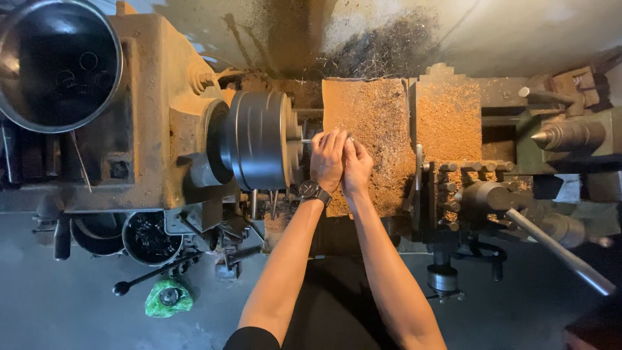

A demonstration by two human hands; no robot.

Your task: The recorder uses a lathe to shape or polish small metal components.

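Observation:
I look down on an old metal lathe covered in brown swarf. Its round steel chuck [259, 139] sits left of centre, with a thin metal rod [305, 140] sticking out to the right. My left hand [329, 159], with a dark wristwatch [313, 191] on the wrist, and my right hand [356, 167] are pressed together right at the rod's end. The fingers of both hands curl around something small at the rod; what they hold is hidden.
The headstock [146, 110] fills the left side. The tool post and carriage [447, 175] with a long steel handle [557, 249] stand to the right. The tailstock's pointed centre [567, 136] is at far right. A green bag [168, 298] lies on the floor.

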